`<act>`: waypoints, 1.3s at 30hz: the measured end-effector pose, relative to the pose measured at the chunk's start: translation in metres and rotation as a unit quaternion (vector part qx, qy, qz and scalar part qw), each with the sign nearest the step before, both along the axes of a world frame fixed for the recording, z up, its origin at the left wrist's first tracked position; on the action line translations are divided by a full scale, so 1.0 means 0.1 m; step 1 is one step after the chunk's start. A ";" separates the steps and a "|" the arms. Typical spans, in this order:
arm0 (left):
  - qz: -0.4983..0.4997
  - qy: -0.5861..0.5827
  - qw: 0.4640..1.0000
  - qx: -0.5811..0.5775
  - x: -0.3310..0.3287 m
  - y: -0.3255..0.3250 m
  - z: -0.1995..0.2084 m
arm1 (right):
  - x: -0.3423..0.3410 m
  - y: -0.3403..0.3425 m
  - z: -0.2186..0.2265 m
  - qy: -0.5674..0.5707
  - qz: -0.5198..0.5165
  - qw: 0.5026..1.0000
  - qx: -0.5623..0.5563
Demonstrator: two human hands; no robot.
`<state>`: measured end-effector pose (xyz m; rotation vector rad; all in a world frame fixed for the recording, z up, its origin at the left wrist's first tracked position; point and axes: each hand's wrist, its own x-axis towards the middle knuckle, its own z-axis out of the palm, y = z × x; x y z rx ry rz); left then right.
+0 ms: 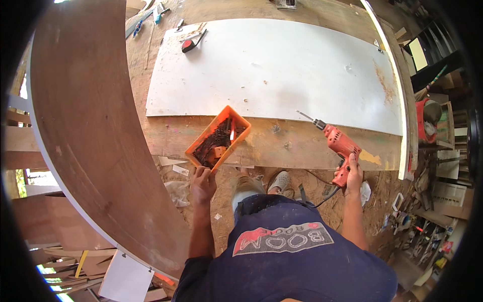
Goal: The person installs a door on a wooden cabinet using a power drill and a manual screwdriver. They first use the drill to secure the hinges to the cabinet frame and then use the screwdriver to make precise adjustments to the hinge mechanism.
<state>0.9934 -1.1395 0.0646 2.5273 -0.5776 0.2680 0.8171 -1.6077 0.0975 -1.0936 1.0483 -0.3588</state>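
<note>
tabletop (271, 156) of worn, stained wood, with a smooth white board (302, 65) lying across most of it, flecked with chips and brown smears near its right edge. toward the board's far left corner sits a black-and-red tape measure (187, 46); past that corner, on bare wood, lie blue-handled tools (158, 14). a pale, narrow strip (398, 95) runs along the tabletop's right side. a large brown panel (95, 126), smooth and bowed by the lens, stands in the way on the left and hides the tabletop's left end. beyond the right edge are a red bucket (420, 121) and heaped scraps; below the near edge, a crumpled clear plastic bag (178, 193) lies on the sandy-brown floor.

over the near edge, left of its middle, is a rectangular orange bin (209, 130) of hard plastic, tilted, filled with thin, dark screw-like pieces (216, 140). the left hand (203, 182) has its fingers closed on the bin's near end. toward the near right corner, the right hand (354, 173) has its fingers wrapped around the handle of a red drill (342, 143), whose slim metal bit points at the board's near edge; a dark cord trails below.
</note>
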 end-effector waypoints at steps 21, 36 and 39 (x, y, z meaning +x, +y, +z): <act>-0.382 0.091 0.915 0.095 -0.46 -2.66 -0.65 | -1.05 -0.74 -0.49 -0.022 -0.185 0.981 -0.057; -0.277 0.098 0.949 -0.117 -0.37 -2.49 -0.38 | -0.65 -1.89 -1.55 0.178 -0.058 0.969 -0.159; -0.315 0.106 0.933 -0.141 -0.33 -2.62 -0.38 | -0.54 -1.95 -1.48 0.269 0.003 0.921 -0.282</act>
